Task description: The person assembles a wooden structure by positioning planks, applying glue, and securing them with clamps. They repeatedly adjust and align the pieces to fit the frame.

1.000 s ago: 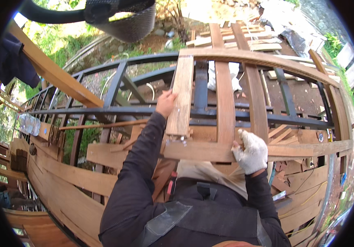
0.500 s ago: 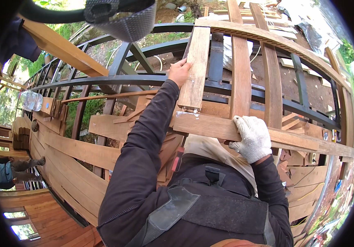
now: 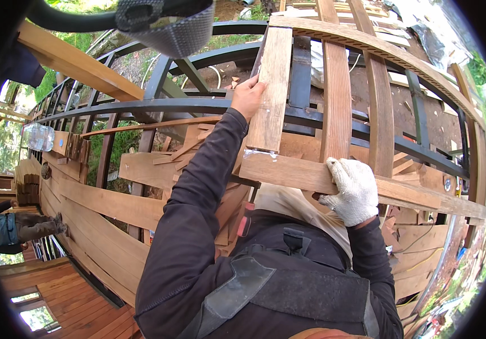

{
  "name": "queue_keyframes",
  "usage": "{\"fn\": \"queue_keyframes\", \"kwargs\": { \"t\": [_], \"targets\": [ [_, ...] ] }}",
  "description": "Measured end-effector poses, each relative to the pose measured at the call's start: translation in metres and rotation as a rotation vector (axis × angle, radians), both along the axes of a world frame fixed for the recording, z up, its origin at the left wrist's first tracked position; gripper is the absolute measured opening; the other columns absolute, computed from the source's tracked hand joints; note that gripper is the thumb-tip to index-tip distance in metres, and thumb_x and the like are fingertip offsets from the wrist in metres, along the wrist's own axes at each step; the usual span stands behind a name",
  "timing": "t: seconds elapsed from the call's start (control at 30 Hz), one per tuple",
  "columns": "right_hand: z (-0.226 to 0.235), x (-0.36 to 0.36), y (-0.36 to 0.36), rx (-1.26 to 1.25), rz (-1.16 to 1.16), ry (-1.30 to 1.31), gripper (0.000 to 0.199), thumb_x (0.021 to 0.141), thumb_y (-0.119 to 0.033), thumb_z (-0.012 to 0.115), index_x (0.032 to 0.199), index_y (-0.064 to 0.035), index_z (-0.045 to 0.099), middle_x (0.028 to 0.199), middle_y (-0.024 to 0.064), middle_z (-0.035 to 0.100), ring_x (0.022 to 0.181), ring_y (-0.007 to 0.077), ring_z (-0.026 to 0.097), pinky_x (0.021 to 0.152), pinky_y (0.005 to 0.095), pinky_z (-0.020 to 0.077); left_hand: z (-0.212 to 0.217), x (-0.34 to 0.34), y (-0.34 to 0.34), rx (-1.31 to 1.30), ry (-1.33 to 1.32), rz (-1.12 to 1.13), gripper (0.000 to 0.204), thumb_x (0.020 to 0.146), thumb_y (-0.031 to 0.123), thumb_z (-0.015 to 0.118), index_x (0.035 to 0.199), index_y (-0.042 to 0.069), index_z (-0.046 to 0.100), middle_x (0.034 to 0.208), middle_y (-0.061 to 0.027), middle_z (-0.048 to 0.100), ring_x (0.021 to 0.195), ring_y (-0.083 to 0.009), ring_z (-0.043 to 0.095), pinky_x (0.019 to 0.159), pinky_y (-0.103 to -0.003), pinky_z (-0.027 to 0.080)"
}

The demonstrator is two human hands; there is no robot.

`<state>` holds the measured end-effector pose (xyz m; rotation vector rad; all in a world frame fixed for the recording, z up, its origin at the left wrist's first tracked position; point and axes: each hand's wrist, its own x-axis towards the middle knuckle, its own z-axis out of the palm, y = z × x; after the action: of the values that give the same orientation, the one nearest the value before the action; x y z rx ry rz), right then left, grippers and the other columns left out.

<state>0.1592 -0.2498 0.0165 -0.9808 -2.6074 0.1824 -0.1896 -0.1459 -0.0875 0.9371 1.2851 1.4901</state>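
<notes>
On the curved dark metal frame (image 3: 141, 106) in front of me, seen from my head camera, my bare left hand (image 3: 247, 97) reaches up and far, fingers curled round the left edge of an upright wooden slat (image 3: 271, 85), holding it flat against the frame. My right hand (image 3: 355, 191), in a white work glove, sits nearer and to the right, fingers folded over the top edge of a horizontal plank (image 3: 288, 172) that the slat's lower end meets. Two more upright slats (image 3: 336, 85) stand just right of mine. Lower left, long planks (image 3: 102, 209) run along the structure, and another person (image 3: 14, 229) crouches at the far left.
</notes>
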Motion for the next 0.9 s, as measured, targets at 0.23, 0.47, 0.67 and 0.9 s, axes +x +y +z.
{"fn": "queue_keyframes", "kwargs": {
  "t": [0.23, 0.47, 0.67, 0.9],
  "targets": [
    [0.000, -0.002, 0.002, -0.016, -0.018, -0.034, 0.080, 0.057, -0.033, 0.093, 0.127, -0.0048, 0.067, 0.118, 0.0125, 0.068, 0.111, 0.0313, 0.064, 0.101, 0.0471, 0.0475, 0.003, 0.005, -0.005, -0.020, -0.057, 0.052, 0.040, 0.101, 0.010, 0.060, 0.138, -0.007, 0.060, 0.120, -0.0065, 0.071, 0.102, -0.0088, 0.064, 0.088, -0.023, 0.051],
    [0.024, 0.002, 0.008, -0.115, 0.022, 0.087, 0.085, 0.056, -0.043, 0.093, 0.126, -0.0019, 0.067, 0.120, 0.0147, 0.067, 0.114, 0.0352, 0.063, 0.106, 0.0491, 0.0444, 0.034, 0.012, -0.034, -0.195, -0.211, -0.056, 0.049, 0.101, 0.015, 0.061, 0.142, -0.009, 0.052, 0.122, -0.0109, 0.068, 0.105, -0.0152, 0.066, 0.090, -0.028, 0.053],
    [0.036, 0.033, 0.005, -0.079, -0.052, 0.280, 0.076, 0.059, -0.036, 0.094, 0.122, -0.0010, 0.069, 0.120, 0.0161, 0.069, 0.118, 0.0374, 0.063, 0.107, 0.0500, 0.0458, 0.026, 0.005, -0.058, -0.232, -0.219, -0.072, 0.048, 0.103, 0.019, 0.060, 0.143, -0.006, 0.052, 0.120, -0.0098, 0.068, 0.102, -0.0134, 0.067, 0.085, -0.028, 0.055],
    [0.025, 0.089, -0.026, 0.012, -0.281, 0.430, 0.055, 0.074, -0.021, 0.091, 0.122, -0.0019, 0.070, 0.121, 0.0167, 0.071, 0.117, 0.0380, 0.066, 0.103, 0.0480, 0.0495, 0.039, -0.020, -0.117, -0.326, -0.090, 0.096, 0.042, 0.107, 0.026, 0.056, 0.139, 0.000, 0.057, 0.111, -0.0089, 0.070, 0.092, -0.0153, 0.068, 0.072, -0.028, 0.056]
  ]
}}
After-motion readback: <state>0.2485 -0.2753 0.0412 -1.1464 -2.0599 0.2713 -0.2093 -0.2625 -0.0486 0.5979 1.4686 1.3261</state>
